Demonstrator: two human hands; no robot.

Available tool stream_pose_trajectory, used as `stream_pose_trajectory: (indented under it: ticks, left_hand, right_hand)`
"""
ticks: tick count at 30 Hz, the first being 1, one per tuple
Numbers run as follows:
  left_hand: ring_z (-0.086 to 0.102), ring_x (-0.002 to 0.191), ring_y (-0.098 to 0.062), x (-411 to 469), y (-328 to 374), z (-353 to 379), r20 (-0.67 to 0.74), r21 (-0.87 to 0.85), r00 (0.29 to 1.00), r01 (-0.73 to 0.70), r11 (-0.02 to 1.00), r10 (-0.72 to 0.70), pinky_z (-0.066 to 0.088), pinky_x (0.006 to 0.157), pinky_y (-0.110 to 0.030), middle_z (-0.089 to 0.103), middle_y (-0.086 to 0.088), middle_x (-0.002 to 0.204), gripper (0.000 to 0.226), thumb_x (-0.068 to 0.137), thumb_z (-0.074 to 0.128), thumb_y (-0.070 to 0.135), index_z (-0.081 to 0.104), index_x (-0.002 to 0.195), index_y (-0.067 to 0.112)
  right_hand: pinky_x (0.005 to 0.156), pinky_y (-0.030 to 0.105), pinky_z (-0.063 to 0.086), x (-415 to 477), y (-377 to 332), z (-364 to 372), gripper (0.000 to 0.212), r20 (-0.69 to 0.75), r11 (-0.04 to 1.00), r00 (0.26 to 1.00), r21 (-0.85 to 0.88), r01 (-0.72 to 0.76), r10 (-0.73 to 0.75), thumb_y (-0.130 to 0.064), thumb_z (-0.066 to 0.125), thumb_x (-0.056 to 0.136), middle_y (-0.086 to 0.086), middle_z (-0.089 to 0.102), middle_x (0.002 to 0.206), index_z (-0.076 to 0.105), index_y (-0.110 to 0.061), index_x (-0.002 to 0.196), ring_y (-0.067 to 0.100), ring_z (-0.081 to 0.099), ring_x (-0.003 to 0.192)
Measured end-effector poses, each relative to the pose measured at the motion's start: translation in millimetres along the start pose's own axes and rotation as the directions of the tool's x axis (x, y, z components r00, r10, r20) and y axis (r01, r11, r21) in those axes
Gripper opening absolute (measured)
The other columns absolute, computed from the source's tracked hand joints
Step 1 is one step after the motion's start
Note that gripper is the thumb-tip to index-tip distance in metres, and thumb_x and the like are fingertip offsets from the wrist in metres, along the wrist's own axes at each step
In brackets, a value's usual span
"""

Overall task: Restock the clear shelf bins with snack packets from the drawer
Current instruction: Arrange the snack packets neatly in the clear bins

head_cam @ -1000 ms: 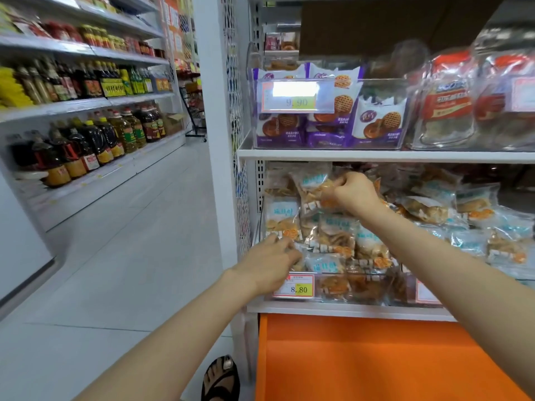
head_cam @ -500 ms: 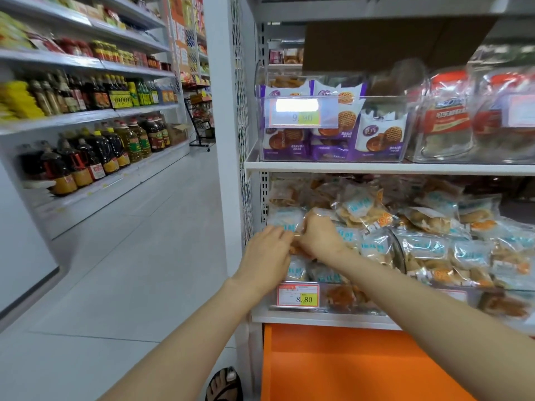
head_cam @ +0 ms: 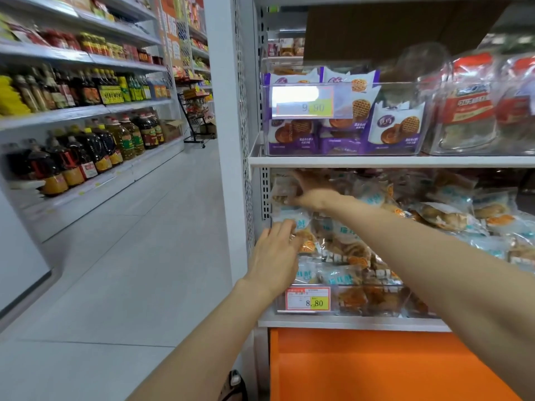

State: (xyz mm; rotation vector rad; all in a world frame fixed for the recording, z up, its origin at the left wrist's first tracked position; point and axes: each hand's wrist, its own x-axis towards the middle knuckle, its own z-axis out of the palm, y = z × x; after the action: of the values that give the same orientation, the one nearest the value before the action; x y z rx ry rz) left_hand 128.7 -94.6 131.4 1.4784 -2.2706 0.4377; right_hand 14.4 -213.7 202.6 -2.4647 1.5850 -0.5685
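Head: L hand (head_cam: 273,257), R hand (head_cam: 314,193) loosely on pkts (head_cam: 348,251)

Left hand (head_cam: 275,256) rests on snack packets (head_cam: 351,251) — right hand (head_cam: 315,195), blurred, perhaps holds one.

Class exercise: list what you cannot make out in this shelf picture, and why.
Head view, right hand: motion blur hides its grip.
Head view, upper price tag: glare washes out its text.
Head view, orange drawer: inside not visible.
Head view, bottle labels: too small to read.
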Motion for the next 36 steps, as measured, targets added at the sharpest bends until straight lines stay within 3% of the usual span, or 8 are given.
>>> stream_pose_trajectory:
  ticks: [4, 9, 12, 17, 23, 26, 32, 36]
  left_hand:
    - [0.057, 0.111, -0.034, 0, 0, 3, 0.005, -0.041, 1.000, -0.024, 0.999, 0.024, 0.047, 0.091, -0.039, 0.056, -0.016, 0.125, 0.046, 0.067, 0.072, 0.004, 0.067, 0.112, 0.007]
    - [0.025, 0.137, -0.023, 2, -2, 0, 0.066, -0.004, 0.997, -0.032, 0.999, 0.032, 0.018, 0.108, -0.034, 0.025, -0.006, 0.151, 0.050, 0.092, 0.046, 0.012, 0.038, 0.142, 0.015]
    - [0.026, 0.135, -0.021, 3, -3, 1, 0.044, -0.025, 0.998, -0.036, 0.999, 0.037, 0.018, 0.106, -0.031, 0.026, -0.004, 0.149, 0.050, 0.092, 0.048, 0.015, 0.038, 0.141, 0.018]
    - [0.035, 0.126, -0.022, 13, -3, 3, 0.002, -0.170, 0.998, 0.057, 0.984, -0.057, 0.025, 0.104, -0.026, 0.036, -0.007, 0.137, 0.047, 0.085, 0.062, 0.013, 0.044, 0.128, 0.007]
    - [0.029, 0.125, -0.019, 29, -14, -1, 0.101, -0.084, 0.987, 0.132, 0.988, -0.123, 0.021, 0.098, -0.027, 0.036, 0.000, 0.136, 0.055, 0.081, 0.068, 0.032, 0.044, 0.127, 0.017]
    - [0.032, 0.127, -0.019, 35, -19, -2, 0.155, -0.115, 0.979, 0.147, 0.982, -0.128, 0.023, 0.100, -0.029, 0.040, 0.001, 0.135, 0.049, 0.082, 0.067, 0.032, 0.047, 0.125, 0.020]
    - [0.047, 0.121, -0.025, 68, -26, -13, 0.157, -0.345, 0.937, 0.347, 0.872, -0.311, 0.038, 0.100, -0.033, 0.051, -0.010, 0.129, 0.039, 0.090, 0.060, 0.017, 0.048, 0.126, 0.008]
    - [0.051, 0.117, -0.028, 102, -37, -10, 0.203, -0.214, 0.894, 0.439, 0.872, -0.400, 0.043, 0.094, -0.032, 0.053, -0.012, 0.130, 0.033, 0.092, 0.052, 0.011, 0.051, 0.125, 0.010]
  right_hand:
    - [0.088, 0.029, 0.044, 7, 1, 0, 0.069, -0.072, 0.999, 0.996, -0.006, -0.050, 0.050, -0.031, 0.074, 0.079, 0.008, 0.050, 0.134, 0.039, -0.016, 0.136, 0.028, 0.051, 0.118]
    - [0.090, 0.025, 0.042, -34, 1, -24, 0.055, -0.203, 0.936, 0.971, 0.348, -0.046, 0.123, -0.035, 0.071, 0.082, 0.003, 0.058, 0.120, 0.051, -0.012, 0.127, 0.020, 0.054, 0.112]
    - [0.092, 0.032, 0.045, -72, 16, -30, 0.062, -0.239, 0.945, 0.962, 0.322, -0.052, 0.134, -0.034, 0.077, 0.076, 0.003, 0.060, 0.119, 0.052, -0.012, 0.128, 0.020, 0.056, 0.111]
    - [0.091, 0.024, 0.035, -152, 40, -24, 0.066, -0.293, 0.972, 0.950, 0.170, 0.163, -0.108, -0.028, 0.079, 0.073, -0.014, 0.049, 0.118, 0.049, -0.022, 0.131, 0.005, 0.045, 0.109]
    - [0.094, 0.029, 0.041, -183, 57, 2, 0.071, -0.076, 0.962, 0.967, 0.101, 0.252, -0.245, -0.055, 0.056, 0.071, -0.010, 0.051, 0.123, 0.045, -0.029, 0.136, 0.005, 0.045, 0.110]
    - [0.094, 0.021, 0.036, -181, 63, 9, 0.071, -0.039, 0.961, 0.960, 0.005, 0.278, -0.277, -0.058, 0.052, 0.071, -0.011, 0.048, 0.129, 0.047, -0.028, 0.136, -0.001, 0.039, 0.113]
    - [0.094, 0.025, 0.037, -175, 59, 12, 0.069, -0.035, 0.942, 0.942, -0.057, 0.330, -0.332, -0.060, 0.045, 0.070, -0.008, 0.050, 0.132, 0.049, -0.026, 0.130, 0.012, 0.044, 0.120]
    - [0.092, 0.028, 0.031, -164, 49, 15, 0.060, -0.029, 0.888, 0.894, -0.133, 0.440, -0.447, -0.056, 0.048, 0.072, -0.004, 0.057, 0.125, 0.054, -0.023, 0.121, 0.017, 0.048, 0.112]
